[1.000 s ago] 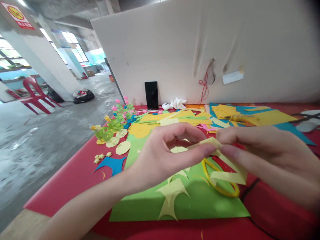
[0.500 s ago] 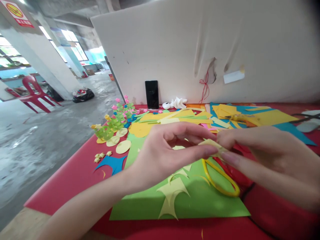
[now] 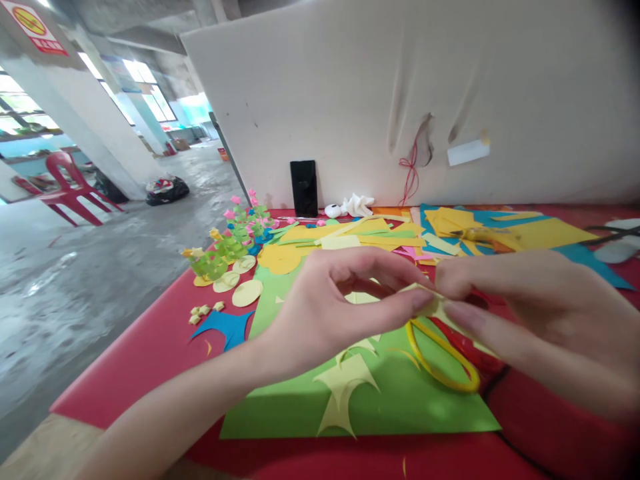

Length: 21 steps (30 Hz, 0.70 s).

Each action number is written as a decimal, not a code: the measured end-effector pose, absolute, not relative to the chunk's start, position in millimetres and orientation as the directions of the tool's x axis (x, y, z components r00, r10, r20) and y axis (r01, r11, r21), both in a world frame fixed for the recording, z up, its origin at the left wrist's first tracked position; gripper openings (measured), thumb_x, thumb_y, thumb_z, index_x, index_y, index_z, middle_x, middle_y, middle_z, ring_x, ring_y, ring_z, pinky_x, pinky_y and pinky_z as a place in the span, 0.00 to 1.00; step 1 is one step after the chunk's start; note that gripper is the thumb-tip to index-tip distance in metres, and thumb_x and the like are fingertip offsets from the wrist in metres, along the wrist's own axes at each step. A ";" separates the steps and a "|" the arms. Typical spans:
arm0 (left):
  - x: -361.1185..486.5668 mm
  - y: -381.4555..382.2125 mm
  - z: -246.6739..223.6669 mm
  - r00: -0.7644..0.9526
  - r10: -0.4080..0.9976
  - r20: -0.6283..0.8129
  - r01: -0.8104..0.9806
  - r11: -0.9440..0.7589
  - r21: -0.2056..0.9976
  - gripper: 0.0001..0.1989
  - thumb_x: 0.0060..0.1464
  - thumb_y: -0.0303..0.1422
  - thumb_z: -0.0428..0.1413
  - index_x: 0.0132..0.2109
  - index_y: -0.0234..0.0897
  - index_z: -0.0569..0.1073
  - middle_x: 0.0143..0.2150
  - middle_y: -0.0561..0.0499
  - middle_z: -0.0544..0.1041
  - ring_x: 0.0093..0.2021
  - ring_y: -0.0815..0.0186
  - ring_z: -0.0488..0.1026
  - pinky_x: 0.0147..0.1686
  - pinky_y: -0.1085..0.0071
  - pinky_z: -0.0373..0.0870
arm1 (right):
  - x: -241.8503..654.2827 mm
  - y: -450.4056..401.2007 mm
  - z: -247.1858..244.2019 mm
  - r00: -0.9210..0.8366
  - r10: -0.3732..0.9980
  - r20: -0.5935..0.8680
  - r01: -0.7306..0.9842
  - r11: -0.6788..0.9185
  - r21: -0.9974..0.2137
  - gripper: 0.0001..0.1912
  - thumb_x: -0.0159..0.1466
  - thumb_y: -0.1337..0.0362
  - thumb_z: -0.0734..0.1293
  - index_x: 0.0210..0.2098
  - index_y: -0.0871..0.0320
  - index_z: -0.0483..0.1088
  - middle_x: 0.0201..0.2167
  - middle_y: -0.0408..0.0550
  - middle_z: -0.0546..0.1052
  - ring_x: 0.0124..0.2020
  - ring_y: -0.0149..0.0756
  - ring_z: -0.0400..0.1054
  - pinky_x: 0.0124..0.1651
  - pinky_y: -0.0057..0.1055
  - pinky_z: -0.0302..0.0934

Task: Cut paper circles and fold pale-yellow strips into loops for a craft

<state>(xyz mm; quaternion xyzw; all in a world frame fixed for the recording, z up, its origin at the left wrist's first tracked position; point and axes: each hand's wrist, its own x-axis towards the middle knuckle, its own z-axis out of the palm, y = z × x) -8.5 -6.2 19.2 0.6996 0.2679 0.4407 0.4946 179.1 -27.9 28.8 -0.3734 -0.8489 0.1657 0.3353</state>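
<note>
Between both hands is a small pale yellow paper strip [image 3: 425,303], folded in part. My left hand [image 3: 345,300] pinches its left side with thumb and index finger, the hand closed on it. From the right, my right hand [image 3: 525,320] pinches the other side between thumb and bent index finger, hiding much of the strip. Beneath the hands, yellow-handled scissors [image 3: 443,363] lie on a green paper sheet [image 3: 280,420]. Pale yellow paper offcuts [image 3: 345,387] rest on the same sheet. Several small folded yellow paper stars [image 3: 200,312] sit to the left.
Small paper flower plants [image 3: 225,243] stand at the left table edge, near pale yellow paper discs [image 3: 247,293] and a blue offcut [image 3: 225,328]. A black phone [image 3: 304,189] leans on the white board [image 3: 350,100]. Yellow pliers-like tool [image 3: 485,235] lies on papers at back right.
My fingers have shifted slightly on the paper strip, and a little more of its pale end shows below my right thumb. Both hands stay in nearly the same place.
</note>
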 end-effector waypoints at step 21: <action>-9.0 -6.9 20.8 0.496 0.827 0.264 -0.022 -0.292 0.956 0.02 0.50 0.29 0.58 0.31 0.35 0.73 0.29 0.54 0.75 0.28 0.73 0.72 0.30 0.80 0.72 | 175.2 -30.4 27.3 -0.448 0.714 0.538 0.565 0.693 -0.448 0.10 0.59 0.65 0.61 0.21 0.55 0.65 0.16 0.38 0.67 0.18 0.26 0.59 0.21 0.25 0.52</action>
